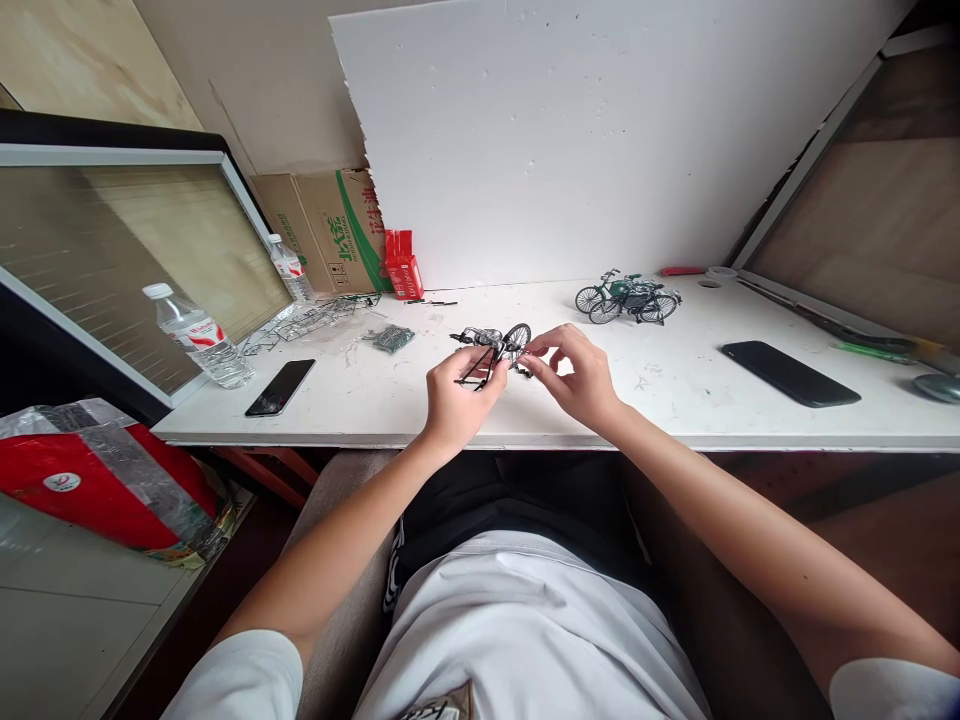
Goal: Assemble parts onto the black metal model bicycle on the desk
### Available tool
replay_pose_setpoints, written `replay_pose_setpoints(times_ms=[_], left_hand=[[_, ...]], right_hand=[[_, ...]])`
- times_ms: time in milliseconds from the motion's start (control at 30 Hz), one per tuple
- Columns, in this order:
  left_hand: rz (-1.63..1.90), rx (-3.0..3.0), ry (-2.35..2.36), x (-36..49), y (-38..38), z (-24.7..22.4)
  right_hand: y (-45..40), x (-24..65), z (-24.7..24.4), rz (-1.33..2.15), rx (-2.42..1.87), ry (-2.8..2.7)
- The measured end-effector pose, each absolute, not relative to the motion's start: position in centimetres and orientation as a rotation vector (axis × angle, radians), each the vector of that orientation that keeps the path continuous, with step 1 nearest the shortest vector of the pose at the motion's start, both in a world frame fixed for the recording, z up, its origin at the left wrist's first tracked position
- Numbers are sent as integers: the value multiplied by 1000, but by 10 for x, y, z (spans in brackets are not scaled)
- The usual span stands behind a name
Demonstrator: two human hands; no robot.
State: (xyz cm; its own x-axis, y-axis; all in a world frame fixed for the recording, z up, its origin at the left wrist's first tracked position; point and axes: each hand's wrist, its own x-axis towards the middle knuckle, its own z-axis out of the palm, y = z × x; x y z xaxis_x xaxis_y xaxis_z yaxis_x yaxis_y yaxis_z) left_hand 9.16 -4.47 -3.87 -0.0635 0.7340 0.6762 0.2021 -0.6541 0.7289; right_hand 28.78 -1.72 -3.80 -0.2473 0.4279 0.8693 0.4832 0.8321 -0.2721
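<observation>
A small black model bicycle (516, 342) is held just above the white desk, near its front edge. My left hand (461, 395) is closed round its frame, which lies tilted with one spoked wheel up. My right hand (576, 375) has its thumb and forefinger pinched at the side of that wheel. Whether a tiny part sits between those fingertips is too small to make out. Further back on the right stand finished-looking model bicycles (630, 297), overlapping each other.
Left of my hands lie a small bag of parts (390, 338), loose part frames (315, 318), a phone (280, 388) and a water bottle (199, 335). A red box (403, 266) stands behind. On the right are a black phone-like slab (790, 373) and a computer mouse (937, 387).
</observation>
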Motion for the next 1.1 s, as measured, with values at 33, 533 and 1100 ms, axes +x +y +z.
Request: replay_pose_setpoints(times_ms=[33,533,1100], left_hand=[[1778,1810,1001,92,-45,-39],[1859,1817,908,95,-49,-41],[1863,2058,1035,89,-50,-42]], right_hand=[[-17,289,-38,-47,-655,-1858],[-24,283,-37,-130,-633,-1697],[-17,293,-37,-260,-668,-1788]])
